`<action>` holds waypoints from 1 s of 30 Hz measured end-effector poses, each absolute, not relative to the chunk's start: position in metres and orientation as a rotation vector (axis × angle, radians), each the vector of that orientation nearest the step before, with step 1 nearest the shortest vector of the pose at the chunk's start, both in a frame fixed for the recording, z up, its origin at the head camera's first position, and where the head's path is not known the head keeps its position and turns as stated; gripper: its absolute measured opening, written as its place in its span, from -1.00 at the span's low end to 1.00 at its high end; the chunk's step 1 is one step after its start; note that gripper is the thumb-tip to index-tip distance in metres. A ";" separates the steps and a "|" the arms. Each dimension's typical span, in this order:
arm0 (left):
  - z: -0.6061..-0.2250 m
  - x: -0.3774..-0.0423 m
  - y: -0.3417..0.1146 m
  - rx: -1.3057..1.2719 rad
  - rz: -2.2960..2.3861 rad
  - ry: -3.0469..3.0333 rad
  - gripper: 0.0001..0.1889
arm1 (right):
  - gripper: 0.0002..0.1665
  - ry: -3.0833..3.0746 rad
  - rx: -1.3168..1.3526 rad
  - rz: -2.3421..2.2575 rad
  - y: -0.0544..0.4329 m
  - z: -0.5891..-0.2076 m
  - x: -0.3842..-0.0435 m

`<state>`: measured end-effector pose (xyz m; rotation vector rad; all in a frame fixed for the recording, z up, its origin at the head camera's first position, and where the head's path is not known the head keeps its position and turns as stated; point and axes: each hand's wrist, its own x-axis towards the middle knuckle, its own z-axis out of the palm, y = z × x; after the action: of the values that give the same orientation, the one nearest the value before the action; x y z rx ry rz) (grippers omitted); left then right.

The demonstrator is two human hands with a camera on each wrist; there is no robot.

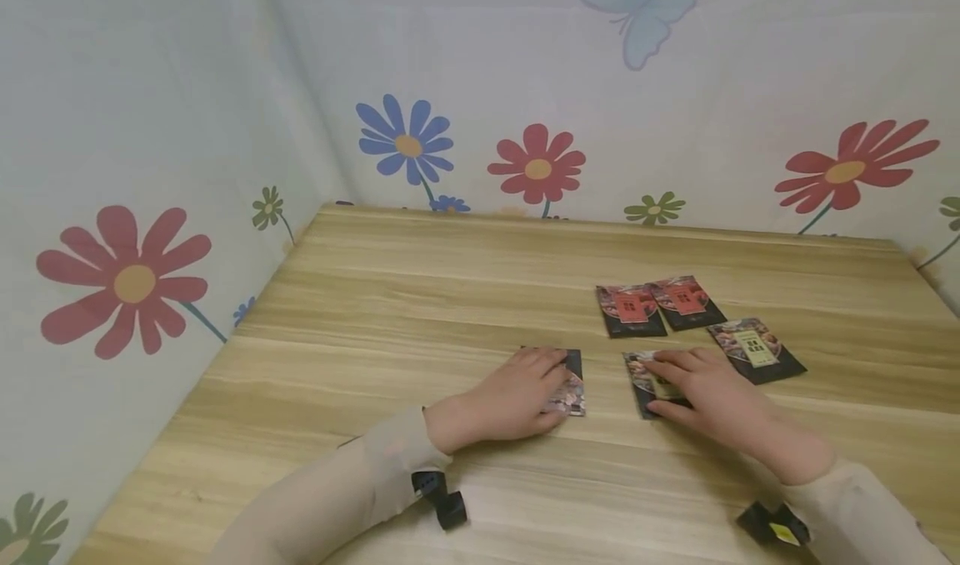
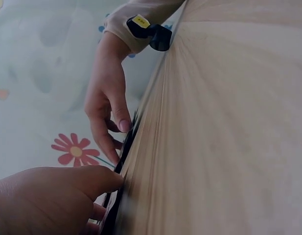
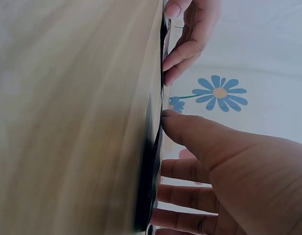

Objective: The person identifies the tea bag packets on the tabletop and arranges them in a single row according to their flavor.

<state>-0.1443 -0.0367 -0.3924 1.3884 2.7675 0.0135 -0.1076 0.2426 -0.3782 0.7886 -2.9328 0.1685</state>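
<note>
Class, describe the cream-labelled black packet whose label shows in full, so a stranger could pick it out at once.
On the pale wood-grain table, find the person's right hand. Just beyond it lies the rightmost flat, black, rectangular packet with a cream label. Two neighbouring black packets with red labels differ in colour; the other cream-labelled black packet is partly covered by that hand.
</note>
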 end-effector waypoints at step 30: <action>-0.398 -0.157 -0.077 1.267 0.158 2.866 -0.36 | -0.36 -2.967 0.753 0.178 0.235 -0.377 -0.107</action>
<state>-0.1567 -0.0766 -0.3976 1.2674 2.8664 0.1578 -0.1067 0.2354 -0.3774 0.7528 -2.9668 0.1781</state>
